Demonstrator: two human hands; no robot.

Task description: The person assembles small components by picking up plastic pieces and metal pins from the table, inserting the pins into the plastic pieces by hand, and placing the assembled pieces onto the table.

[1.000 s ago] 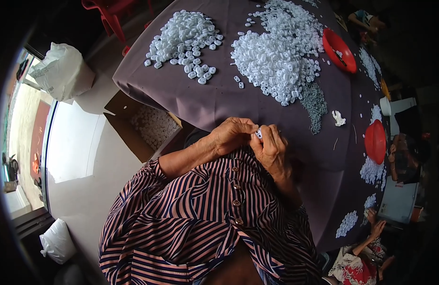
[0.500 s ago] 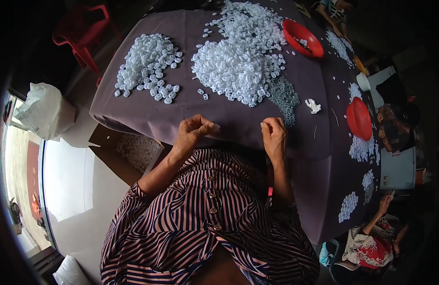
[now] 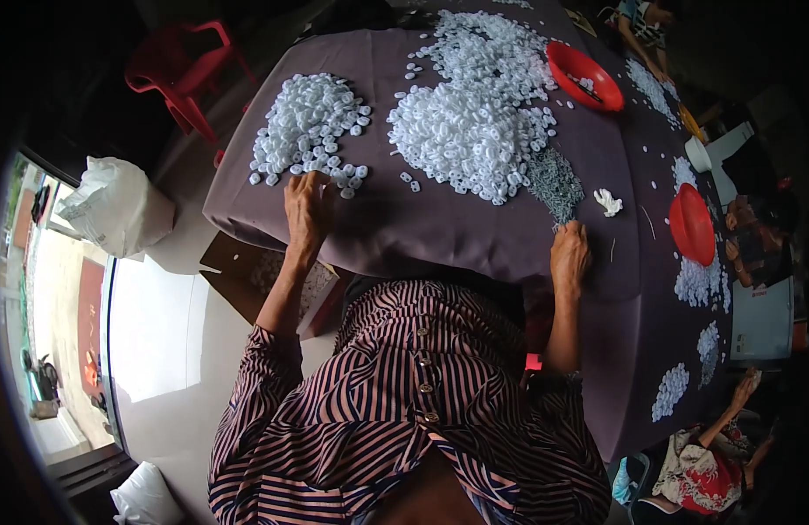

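Observation:
My left hand (image 3: 306, 208) lies flat on the purple tablecloth (image 3: 439, 227), its fingertips touching the near edge of a heap of small white plastic rings (image 3: 310, 128). My right hand (image 3: 570, 254) rests at the near tip of a grey pile of thin metal pins (image 3: 555, 182), fingers curled over it; whether it pinches anything is hidden. A larger heap of white rings (image 3: 471, 131) lies between the two hands, farther back. A single white crumpled piece (image 3: 609, 202) lies just right of the pins.
Two red bowls stand on the cloth, one at the back (image 3: 584, 75) and one on the right (image 3: 692, 223). Smaller white heaps (image 3: 700, 282) dot the right side, where other people sit (image 3: 754, 241). A red plastic chair (image 3: 184, 79) and white sacks (image 3: 115, 206) stand left.
My hands, held together at my chest a second ago, have parted. The left has reached out to the left white heap, the right out to the grey pins.

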